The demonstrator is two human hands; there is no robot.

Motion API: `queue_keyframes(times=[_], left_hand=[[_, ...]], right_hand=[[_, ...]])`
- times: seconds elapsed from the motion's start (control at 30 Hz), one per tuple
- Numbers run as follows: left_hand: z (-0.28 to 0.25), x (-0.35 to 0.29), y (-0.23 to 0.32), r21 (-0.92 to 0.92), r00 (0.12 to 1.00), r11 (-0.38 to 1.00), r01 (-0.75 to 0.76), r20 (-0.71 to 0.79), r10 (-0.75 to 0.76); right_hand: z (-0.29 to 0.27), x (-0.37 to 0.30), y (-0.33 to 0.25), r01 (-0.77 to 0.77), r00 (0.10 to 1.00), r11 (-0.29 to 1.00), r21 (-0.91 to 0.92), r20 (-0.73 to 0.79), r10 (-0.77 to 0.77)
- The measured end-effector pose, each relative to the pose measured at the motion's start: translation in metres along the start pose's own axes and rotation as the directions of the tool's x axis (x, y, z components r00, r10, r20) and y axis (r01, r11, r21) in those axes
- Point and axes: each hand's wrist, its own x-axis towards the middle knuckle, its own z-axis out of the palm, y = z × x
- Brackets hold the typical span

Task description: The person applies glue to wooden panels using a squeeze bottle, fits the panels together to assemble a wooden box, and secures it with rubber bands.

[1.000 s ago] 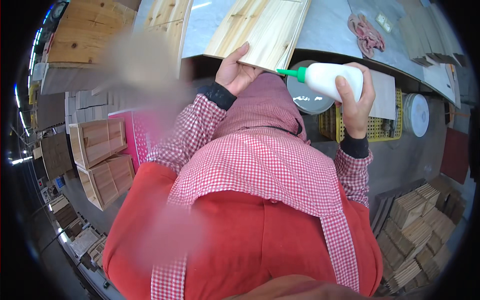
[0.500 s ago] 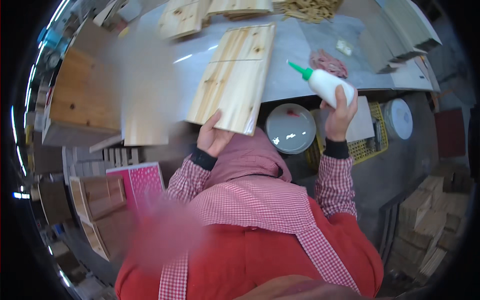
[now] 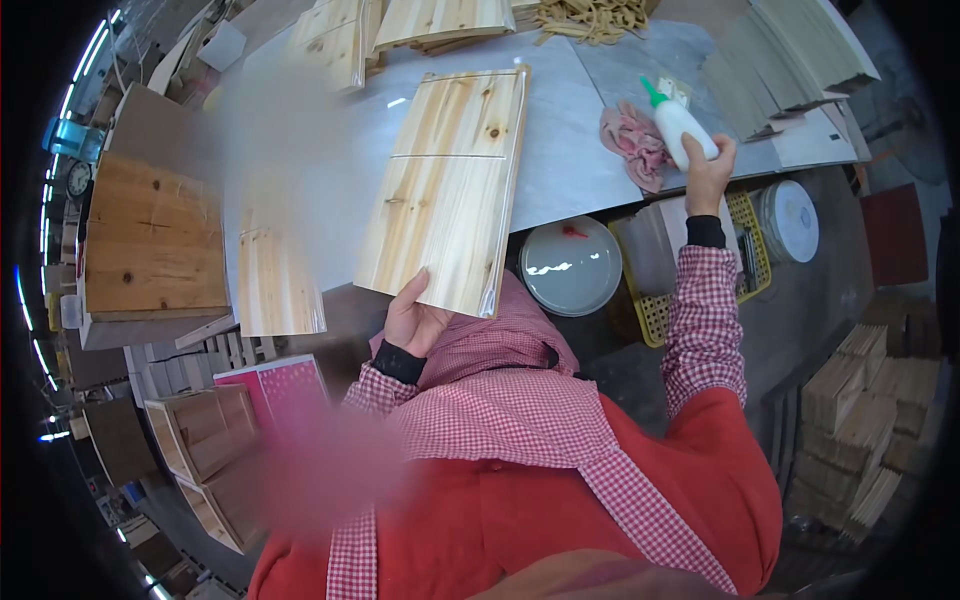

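Observation:
My left hand (image 3: 416, 318) grips the near end of a pale wooden board (image 3: 440, 190), thumb on top and fingers underneath. A thin groove crosses the board's far part, and its far end reaches over the table. At the right, my right hand (image 3: 709, 165) is closed round the base of a white squeeze bottle (image 3: 684, 132) with a green nozzle. The bottle tilts, nozzle pointing away over the table, beside a crumpled pink cloth (image 3: 634, 146). Whether it rests on the table I cannot tell.
A white-covered table (image 3: 570, 130) carries wooden strips (image 3: 592, 18), stacked boards (image 3: 445, 22) and grey panels (image 3: 790, 60). Below its edge stand a round bucket (image 3: 570, 266), a yellow crate (image 3: 651, 323) and a lidded pail (image 3: 789, 222). A wooden box (image 3: 155, 235) stands left. Blurs hide parts of the left side.
My right hand has carried the bottle right and away from me, to beside the pink cloth. The board in my left hand now sits slightly lower and further left in view.

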Motion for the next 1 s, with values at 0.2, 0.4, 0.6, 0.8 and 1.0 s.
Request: queue_keyframes(times=[0.2, 0.4, 0.6, 0.8, 1.0], left_hand=[[-0.003, 0.000, 0.004, -0.057, 0.999, 0.998, 0.020, -0.029, -0.022], [-0.001, -0.004, 0.002, -0.059, 0.998, 0.998, -0.011, -0.057, 0.008], [0.002, 0.002, 0.002, -0.045, 0.999, 0.999, 0.016, -0.041, -0.018], [0.012, 0.012, -0.001, -0.069, 0.999, 0.997, 0.036, -0.033, -0.038], [0.005, 0.011, 0.004, -0.104, 0.998, 0.994, 0.036, -0.047, -0.041]], right_hand=[[0.068, -0.029, -0.041, -0.189, 0.954, 0.914, 0.359, 0.290, 0.083], [0.107, -0.027, -0.065, -0.227, 0.934, 0.902, 0.367, 0.345, 0.095], [0.103, -0.022, -0.062, -0.187, 0.923, 0.950, 0.251, 0.377, 0.082], [0.062, -0.019, -0.032, -0.065, 0.992, 0.964, 0.258, 0.121, 0.035], [0.033, 0.052, -0.008, -0.073, 0.989, 0.950, 0.303, -0.103, 0.109]])
